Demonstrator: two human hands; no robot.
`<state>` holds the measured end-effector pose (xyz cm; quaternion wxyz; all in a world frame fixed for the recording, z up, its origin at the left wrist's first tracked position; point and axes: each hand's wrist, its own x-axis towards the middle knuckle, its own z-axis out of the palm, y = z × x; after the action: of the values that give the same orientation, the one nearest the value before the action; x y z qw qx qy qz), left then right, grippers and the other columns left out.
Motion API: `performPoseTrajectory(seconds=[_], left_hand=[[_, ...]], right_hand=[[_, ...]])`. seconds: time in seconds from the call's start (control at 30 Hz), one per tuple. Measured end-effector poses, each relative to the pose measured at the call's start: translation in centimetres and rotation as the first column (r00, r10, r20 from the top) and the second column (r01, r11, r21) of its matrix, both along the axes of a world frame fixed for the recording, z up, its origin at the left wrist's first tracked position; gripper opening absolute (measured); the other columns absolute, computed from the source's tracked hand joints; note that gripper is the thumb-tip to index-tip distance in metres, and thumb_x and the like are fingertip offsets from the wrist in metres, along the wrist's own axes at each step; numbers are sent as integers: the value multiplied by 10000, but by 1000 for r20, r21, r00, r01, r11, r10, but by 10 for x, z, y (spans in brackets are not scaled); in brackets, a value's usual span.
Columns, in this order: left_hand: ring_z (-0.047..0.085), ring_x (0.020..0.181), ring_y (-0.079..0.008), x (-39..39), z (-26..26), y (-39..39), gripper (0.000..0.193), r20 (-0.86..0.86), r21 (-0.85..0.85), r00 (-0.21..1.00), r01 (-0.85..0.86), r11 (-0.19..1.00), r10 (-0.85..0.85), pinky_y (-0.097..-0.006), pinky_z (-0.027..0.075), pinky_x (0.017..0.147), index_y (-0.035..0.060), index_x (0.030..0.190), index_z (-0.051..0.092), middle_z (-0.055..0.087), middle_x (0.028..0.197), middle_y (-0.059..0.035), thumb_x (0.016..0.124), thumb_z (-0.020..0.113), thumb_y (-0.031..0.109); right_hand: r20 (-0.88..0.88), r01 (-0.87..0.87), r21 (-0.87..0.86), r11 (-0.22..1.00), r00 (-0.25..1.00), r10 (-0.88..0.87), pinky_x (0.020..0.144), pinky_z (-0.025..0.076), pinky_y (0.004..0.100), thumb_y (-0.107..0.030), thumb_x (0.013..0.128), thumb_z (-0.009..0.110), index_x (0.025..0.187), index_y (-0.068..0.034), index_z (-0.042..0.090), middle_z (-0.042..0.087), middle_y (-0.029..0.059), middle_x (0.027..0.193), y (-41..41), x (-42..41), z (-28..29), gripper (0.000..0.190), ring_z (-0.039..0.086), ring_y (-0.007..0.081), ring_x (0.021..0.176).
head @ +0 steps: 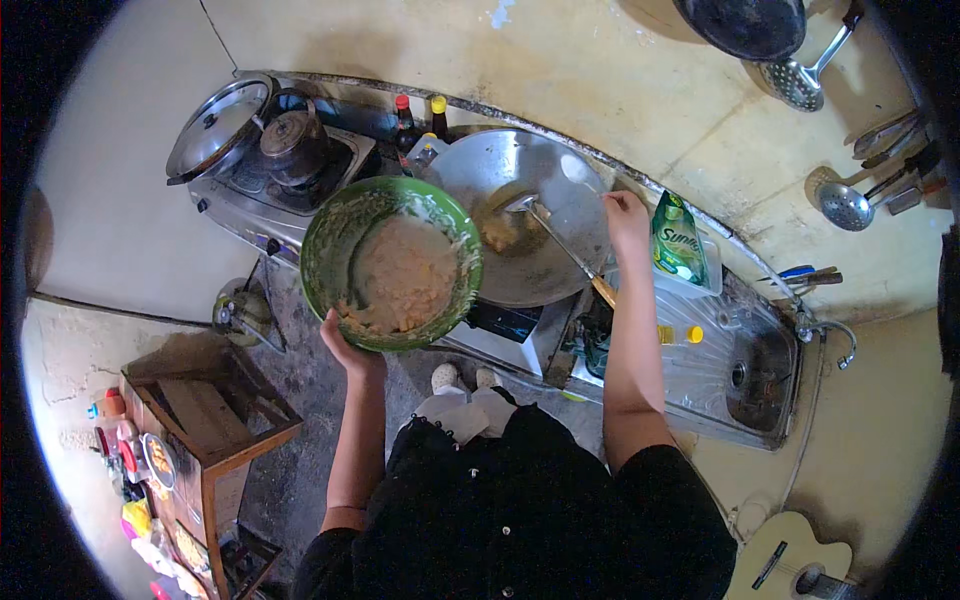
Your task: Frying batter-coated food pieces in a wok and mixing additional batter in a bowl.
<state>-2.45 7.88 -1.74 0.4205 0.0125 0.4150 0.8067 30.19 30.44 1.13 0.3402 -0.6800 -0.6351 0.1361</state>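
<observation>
My left hand (351, 346) grips the near rim of a green bowl (319, 300) that holds a thick, pale orange-brown batter (409, 274). The bowl is tilted and overlaps the left side of a large metal wok (525, 277). Over the wok's right rim, my right hand (627, 214) pinches the handle end of a metal spoon (579, 171), whose bowl points into the wok. A metal spatula (555, 236) with a wooden handle leans in the wok. Its head lies by a browned piece of food (499, 231) at the bottom.
A gas stove (240, 214) bears a kettle (289, 142) and a lidded pan (217, 127) at left. Sauce bottles (405, 124) stand behind the wok. Right are a green dish-soap pouch (679, 240), a yellow-capped bottle (679, 334) and a sink (757, 382). A wooden table (251, 454) stands lower left.
</observation>
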Motion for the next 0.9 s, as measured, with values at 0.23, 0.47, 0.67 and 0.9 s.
performPoseTrajectory(seconds=[0.23, 0.47, 0.67, 0.9], left_hand=[[478, 940, -250, 18, 0, -3, 482, 119, -20, 991, 58, 998, -55, -407, 393, 804, 73, 1073, 460, 502, 994, -85, 764, 452, 442], [482, 958, -253, 34, 18, -11, 518, 20, 60, 982, 186, 981, -187, -382, 387, 826, 47, 1105, 460, 505, 1044, -96, 754, 461, 428], [495, 929, -239, 35, 23, -19, 517, 10, 62, 972, 232, 971, -233, -372, 399, 809, 50, 1091, 472, 516, 1025, -91, 758, 456, 445], [490, 938, -228, 30, 19, -27, 543, -38, 3, 948, 316, 949, -315, -359, 396, 810, 56, 1125, 447, 502, 1045, -91, 755, 453, 453]], right_hand=[[-231, -601, -78, 796, 787, 572, 574, 413, 277, -119, 824, 518, 942, -50, 559, 585, 65, 744, -94, -75, 67, 143, 547, 154, 641], [249, -560, -65, 826, 792, 557, 626, 449, 420, -84, 818, 467, 966, -75, 531, 579, 179, 849, -118, -98, 67, 162, 561, 358, 732], [378, -576, -58, 816, 744, 552, 612, 455, 426, -63, 794, 458, 949, -52, 526, 585, 168, 820, -127, -99, 60, 169, 573, 340, 702], [171, -671, -35, 741, 726, 666, 604, 447, 425, -83, 796, 465, 897, -51, 518, 575, 175, 768, -137, -106, 51, 118, 568, 344, 700]])
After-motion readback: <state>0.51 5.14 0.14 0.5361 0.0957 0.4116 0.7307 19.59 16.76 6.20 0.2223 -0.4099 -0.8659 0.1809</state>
